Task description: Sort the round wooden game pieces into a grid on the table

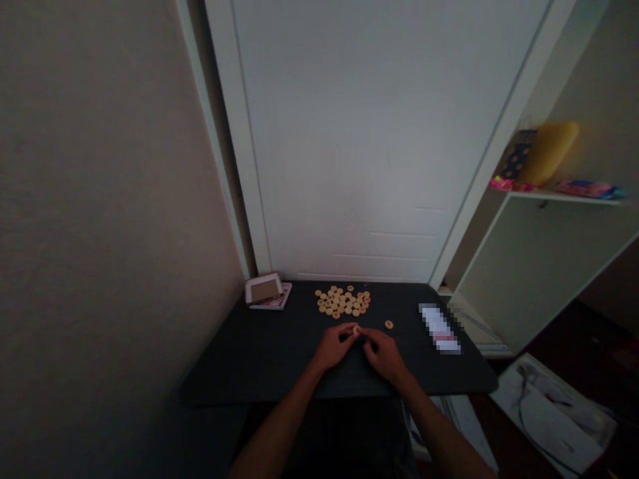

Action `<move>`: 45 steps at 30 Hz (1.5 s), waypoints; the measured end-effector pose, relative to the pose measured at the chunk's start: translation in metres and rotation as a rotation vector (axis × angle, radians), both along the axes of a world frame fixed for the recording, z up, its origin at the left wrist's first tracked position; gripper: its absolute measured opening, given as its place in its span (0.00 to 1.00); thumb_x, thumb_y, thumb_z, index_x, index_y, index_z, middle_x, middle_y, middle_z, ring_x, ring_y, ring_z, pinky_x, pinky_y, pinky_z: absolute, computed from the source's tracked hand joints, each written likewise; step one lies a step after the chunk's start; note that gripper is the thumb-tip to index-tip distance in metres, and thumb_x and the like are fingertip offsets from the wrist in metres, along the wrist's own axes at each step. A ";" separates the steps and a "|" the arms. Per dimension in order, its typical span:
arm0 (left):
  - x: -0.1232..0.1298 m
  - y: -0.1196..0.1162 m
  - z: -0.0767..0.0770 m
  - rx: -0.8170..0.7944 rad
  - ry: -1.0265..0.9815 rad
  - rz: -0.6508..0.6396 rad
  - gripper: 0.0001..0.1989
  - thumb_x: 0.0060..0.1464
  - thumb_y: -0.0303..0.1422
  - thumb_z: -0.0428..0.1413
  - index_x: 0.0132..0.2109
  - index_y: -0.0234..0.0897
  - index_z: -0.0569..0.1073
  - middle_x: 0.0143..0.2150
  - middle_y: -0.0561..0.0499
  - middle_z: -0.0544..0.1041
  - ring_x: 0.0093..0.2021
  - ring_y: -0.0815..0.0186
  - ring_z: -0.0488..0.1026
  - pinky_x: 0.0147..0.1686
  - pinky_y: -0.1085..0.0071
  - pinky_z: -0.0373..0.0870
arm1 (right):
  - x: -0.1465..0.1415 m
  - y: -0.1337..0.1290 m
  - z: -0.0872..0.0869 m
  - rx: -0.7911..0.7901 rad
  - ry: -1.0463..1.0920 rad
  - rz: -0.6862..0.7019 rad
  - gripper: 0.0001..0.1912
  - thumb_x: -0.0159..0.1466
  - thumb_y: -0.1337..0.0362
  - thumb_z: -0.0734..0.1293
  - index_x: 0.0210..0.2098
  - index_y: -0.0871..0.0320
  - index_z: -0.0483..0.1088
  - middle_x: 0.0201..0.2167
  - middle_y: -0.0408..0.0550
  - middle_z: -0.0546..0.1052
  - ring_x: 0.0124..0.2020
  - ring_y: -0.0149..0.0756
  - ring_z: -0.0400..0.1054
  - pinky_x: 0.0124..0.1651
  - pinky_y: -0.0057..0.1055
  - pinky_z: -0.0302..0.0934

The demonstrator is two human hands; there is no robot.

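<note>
My left hand (333,346) is closed in a pinch around a round wooden xiangqi piece (356,330) just above the dark table (249,362). The fingertips of my right hand (383,351) meet the same piece from the other side, its fingers bent inward. Beyond my hands lies a loose cluster of similar xiangqi pieces (342,304), some with marks on their faces and others looking plain. One single piece (389,324) with a reddish mark rests apart, to the right of the cluster and near my right hand.
At the table's back left corner, an open box (264,291) sits on a white-edged lid or tray (284,297). A blurred-out pale rectangular object (439,328) lies near the right edge. A white door panel (349,166) stands behind; a shelf (564,196) is at right.
</note>
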State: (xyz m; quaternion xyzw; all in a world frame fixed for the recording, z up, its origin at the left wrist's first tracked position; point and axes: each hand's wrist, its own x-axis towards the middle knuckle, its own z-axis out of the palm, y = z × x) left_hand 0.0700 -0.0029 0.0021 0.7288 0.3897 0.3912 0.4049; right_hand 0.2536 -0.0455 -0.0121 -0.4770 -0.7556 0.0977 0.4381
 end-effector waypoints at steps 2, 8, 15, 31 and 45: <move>0.000 0.000 0.000 -0.001 0.008 -0.004 0.19 0.57 0.42 0.55 0.53 0.41 0.75 0.45 0.49 0.81 0.47 0.60 0.77 0.53 0.64 0.70 | 0.001 0.000 -0.001 -0.004 -0.001 0.002 0.23 0.60 0.72 0.61 0.53 0.52 0.72 0.49 0.48 0.78 0.50 0.40 0.72 0.56 0.42 0.65; -0.001 0.001 -0.001 -0.004 0.024 -0.013 0.20 0.56 0.43 0.55 0.53 0.42 0.75 0.45 0.49 0.81 0.47 0.60 0.77 0.51 0.65 0.70 | 0.000 -0.001 0.000 0.016 -0.008 0.016 0.22 0.59 0.73 0.61 0.49 0.53 0.73 0.47 0.47 0.78 0.49 0.39 0.72 0.56 0.41 0.65; 0.000 -0.001 0.002 0.013 0.067 -0.045 0.20 0.54 0.44 0.56 0.51 0.43 0.76 0.41 0.50 0.82 0.44 0.60 0.78 0.49 0.67 0.71 | -0.005 -0.003 0.012 -0.059 0.098 -0.060 0.12 0.64 0.61 0.64 0.44 0.54 0.73 0.40 0.47 0.79 0.40 0.38 0.74 0.46 0.35 0.68; 0.001 0.002 -0.002 0.103 0.108 -0.010 0.16 0.54 0.42 0.56 0.47 0.43 0.77 0.39 0.50 0.81 0.39 0.62 0.78 0.43 0.68 0.72 | 0.050 0.004 -0.001 -0.187 0.277 -0.237 0.18 0.63 0.48 0.64 0.37 0.57 0.73 0.33 0.48 0.79 0.33 0.39 0.72 0.37 0.34 0.66; 0.001 -0.001 0.000 0.169 0.237 0.013 0.15 0.57 0.44 0.53 0.43 0.42 0.79 0.38 0.51 0.81 0.39 0.63 0.77 0.41 0.70 0.70 | 0.086 0.007 -0.003 -0.292 0.065 -0.297 0.16 0.62 0.49 0.64 0.34 0.55 0.73 0.29 0.45 0.77 0.30 0.37 0.70 0.34 0.31 0.61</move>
